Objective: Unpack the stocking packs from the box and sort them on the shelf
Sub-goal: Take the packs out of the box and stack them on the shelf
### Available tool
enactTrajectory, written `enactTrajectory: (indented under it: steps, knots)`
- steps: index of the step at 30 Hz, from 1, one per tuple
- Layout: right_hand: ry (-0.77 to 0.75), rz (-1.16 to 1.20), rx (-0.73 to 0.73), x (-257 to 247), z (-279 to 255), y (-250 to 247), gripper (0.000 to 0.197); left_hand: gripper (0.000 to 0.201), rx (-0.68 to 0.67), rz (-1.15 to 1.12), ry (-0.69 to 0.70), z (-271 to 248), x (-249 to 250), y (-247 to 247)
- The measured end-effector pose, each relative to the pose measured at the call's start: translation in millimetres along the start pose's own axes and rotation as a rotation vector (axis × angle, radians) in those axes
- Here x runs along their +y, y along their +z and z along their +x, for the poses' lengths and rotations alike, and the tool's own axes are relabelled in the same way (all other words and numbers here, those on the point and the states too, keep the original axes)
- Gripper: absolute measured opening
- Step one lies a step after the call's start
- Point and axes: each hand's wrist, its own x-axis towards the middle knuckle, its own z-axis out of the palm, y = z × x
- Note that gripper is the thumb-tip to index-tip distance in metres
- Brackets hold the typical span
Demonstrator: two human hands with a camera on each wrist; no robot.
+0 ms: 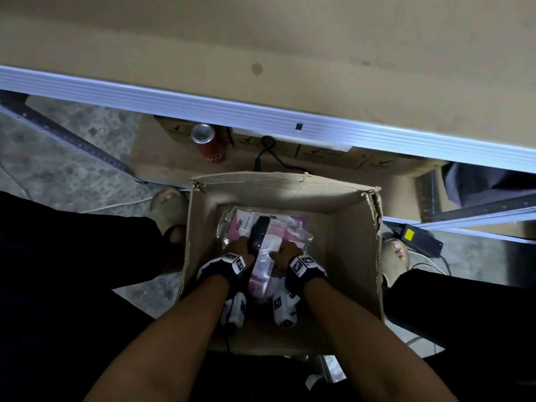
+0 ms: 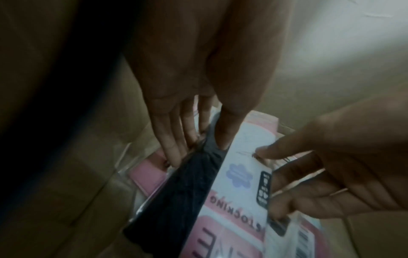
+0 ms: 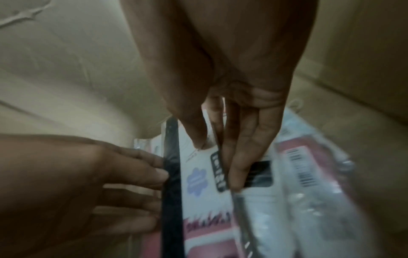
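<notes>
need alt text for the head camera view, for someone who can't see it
Seen from above, both hands reach into an open cardboard box on the floor: the left hand grips a black stocking pack and the right hand a pink and white pack. A red drink can stands beyond, under a bare shelf.

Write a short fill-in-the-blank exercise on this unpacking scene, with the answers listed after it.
1. Both hands reach into an open ____ box.
2. The left hand holds the pack with ____ stockings.
3. The right hand pinches a pink and ____ stocking pack.
4. A ____ soda can stands beyond the box.

Answers: cardboard; black; white; red
</notes>
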Motion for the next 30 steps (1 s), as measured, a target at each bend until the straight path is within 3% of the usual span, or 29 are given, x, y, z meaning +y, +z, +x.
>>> enactTrajectory:
  steps: [3, 7, 11, 15, 16, 18, 22, 24, 26, 27, 28, 30]
  knots:
    - [0.087, -0.102, -0.039, 14, -3, -9, 0.049, 0.037, -0.029, 0.008, 0.028, 3, 1, 8]
    - [0.212, -0.134, -0.031, 28, -10, -12, 0.073, 0.032, -0.084, -0.001, -0.005, 6, -3, 16]
    - [0.227, -0.001, -0.047, 37, -14, -7, 0.052, 0.032, -0.126, -0.013, -0.032, 7, -3, 19]
    - [0.173, -0.01, -0.019, 46, -18, -17, 0.049, 0.024, -0.155, -0.007, 0.007, 11, 0, 21]
    - [0.209, 0.042, -0.024, 44, -18, -22, 0.044, 0.026, -0.152, 0.044, 0.022, 12, 2, 21]
    - [0.128, 0.048, -0.061, 47, -18, -30, 0.022, 0.031, -0.108, 0.189, 0.046, 17, 10, 15]
    - [0.104, 0.073, 0.097, 50, -19, -46, 0.017, 0.03, 0.181, 0.404, 0.186, 35, 27, -12]
    - [0.09, 0.043, 0.172, 47, -24, -54, 0.009, 0.038, 0.291, 0.515, 0.285, 43, 31, -21]
    - [0.085, 0.006, 0.262, 45, -25, -60, 0.023, 0.054, 0.271, 0.585, 0.318, 50, 31, -23]
    - [0.094, 0.007, 0.284, 42, -27, -63, 0.017, 0.06, 0.236, 0.597, 0.302, 53, 30, -23]
    - [0.076, 0.02, 0.31, 40, -29, -64, 0.005, 0.061, 0.205, 0.623, 0.293, 55, 29, -22]
    - [0.052, 0.03, 0.364, 38, -32, -64, 0.014, 0.053, 0.174, 0.707, 0.296, 59, 25, -18]
